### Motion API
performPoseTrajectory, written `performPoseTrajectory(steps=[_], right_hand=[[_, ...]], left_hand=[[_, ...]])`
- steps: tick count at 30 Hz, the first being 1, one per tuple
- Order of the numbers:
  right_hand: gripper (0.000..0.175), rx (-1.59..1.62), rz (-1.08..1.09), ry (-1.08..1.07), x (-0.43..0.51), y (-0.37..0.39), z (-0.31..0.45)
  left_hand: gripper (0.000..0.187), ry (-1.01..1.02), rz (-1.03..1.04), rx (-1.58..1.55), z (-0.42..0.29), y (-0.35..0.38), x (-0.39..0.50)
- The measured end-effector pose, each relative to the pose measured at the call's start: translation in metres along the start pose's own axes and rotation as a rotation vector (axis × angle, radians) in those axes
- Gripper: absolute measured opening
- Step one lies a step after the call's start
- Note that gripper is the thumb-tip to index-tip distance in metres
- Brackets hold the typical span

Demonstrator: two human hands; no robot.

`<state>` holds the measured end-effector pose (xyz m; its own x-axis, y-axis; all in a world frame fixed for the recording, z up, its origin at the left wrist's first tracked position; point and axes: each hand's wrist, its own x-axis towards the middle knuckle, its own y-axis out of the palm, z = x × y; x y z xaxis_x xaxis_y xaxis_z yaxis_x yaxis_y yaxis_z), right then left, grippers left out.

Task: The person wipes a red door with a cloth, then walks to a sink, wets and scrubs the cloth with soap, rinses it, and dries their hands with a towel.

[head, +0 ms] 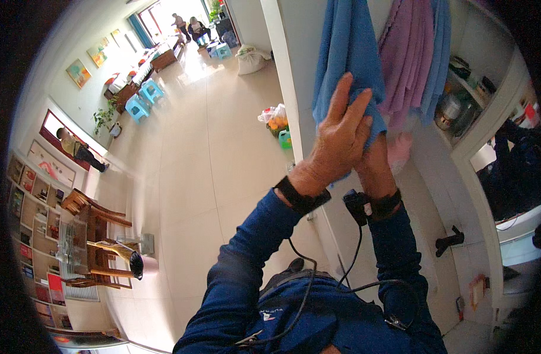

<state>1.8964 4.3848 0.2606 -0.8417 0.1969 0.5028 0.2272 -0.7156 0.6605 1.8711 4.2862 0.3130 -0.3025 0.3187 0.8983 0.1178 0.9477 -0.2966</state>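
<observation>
A blue cloth towel (pixel 348 48) hangs down in front of me beside a white wall edge. My left hand (pixel 341 128) lies over its lower end, fingers pressing the cloth against my other hand. Most of my right hand (pixel 376 157) is covered by the towel and by my left hand; its fingers are hidden. Both wrists wear black straps, each with a small black device and a cable. To the right hang a pink towel (pixel 405 57) and a second blue towel (pixel 439 62).
A mirror (pixel 509 177) and an open shelf (pixel 467 84) with jars are on the right. On the tiled floor stand a fruit basket (pixel 277 124), blue stools (pixel 138 107), a white sack (pixel 251 59) and a wooden chair (pixel 97 212). Several people (pixel 77 148) are farther off.
</observation>
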Motion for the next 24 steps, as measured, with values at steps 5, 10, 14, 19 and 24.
performPoseTrajectory(steps=[5, 10, 14, 19, 24], right_hand=[[0.075, -0.592, -0.503, 0.152, -0.013, 0.004, 0.006], [0.047, -0.32, -0.829, 0.175, -0.022, -0.045, -0.013], [0.04, -0.346, -0.899, 0.089, -0.042, -0.085, -0.015], [0.032, -0.201, -0.793, -0.011, -0.079, -0.09, -0.015], [0.03, -0.401, -0.914, 0.149, -0.125, -0.084, -0.019]], left_hand=[[0.043, 0.081, 0.003, 0.177, 0.011, -0.046, -0.021], [0.045, -0.307, 0.164, 0.124, 0.049, -0.1, -0.124], [0.04, -0.688, 0.499, 0.27, 0.073, -0.142, -0.285], [0.035, -1.055, 1.274, 0.168, 0.031, -0.201, -0.498], [0.032, -1.192, 1.371, -0.311, -0.008, -0.237, -0.566]])
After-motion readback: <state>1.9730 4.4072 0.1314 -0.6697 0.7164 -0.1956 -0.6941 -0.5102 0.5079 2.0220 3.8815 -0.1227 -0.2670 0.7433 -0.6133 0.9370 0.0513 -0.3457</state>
